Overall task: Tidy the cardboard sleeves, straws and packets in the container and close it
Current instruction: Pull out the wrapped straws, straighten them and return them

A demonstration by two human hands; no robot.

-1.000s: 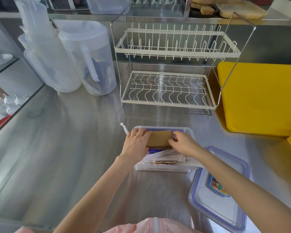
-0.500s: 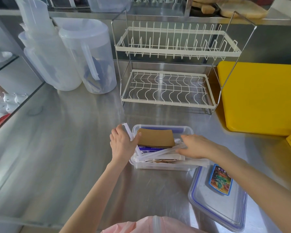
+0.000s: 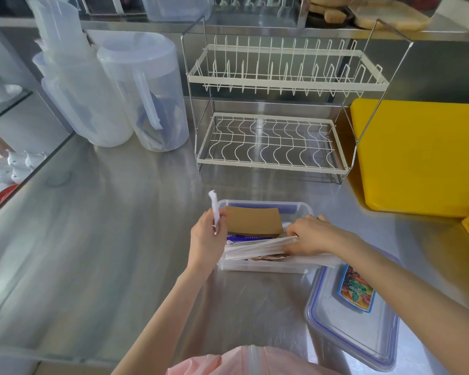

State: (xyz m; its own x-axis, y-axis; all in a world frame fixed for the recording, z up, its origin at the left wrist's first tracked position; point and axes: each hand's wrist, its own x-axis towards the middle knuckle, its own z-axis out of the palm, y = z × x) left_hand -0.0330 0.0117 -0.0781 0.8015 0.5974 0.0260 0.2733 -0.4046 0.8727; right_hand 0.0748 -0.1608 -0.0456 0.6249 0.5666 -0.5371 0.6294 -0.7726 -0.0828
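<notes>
Both hands off the sleeves [image 3: 252, 221] now, left hand [image 3: 206, 239] pinching one straw [image 3: 214, 205] upright beside the tub [image 3: 303, 209], right hand [image 3: 307, 235] gripping the straw bundle [image 3: 257, 247] inside; still tidying, next lay straws flat, then fetch lid [image 3: 336, 339].

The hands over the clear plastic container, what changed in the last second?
Both hands let go of the brown cardboard sleeve. The left hand moved left and now pinches a white paper-wrapped straw; the right hand moved right and grips the straw bundle. The clear plastic container and lid stayed put.
</notes>
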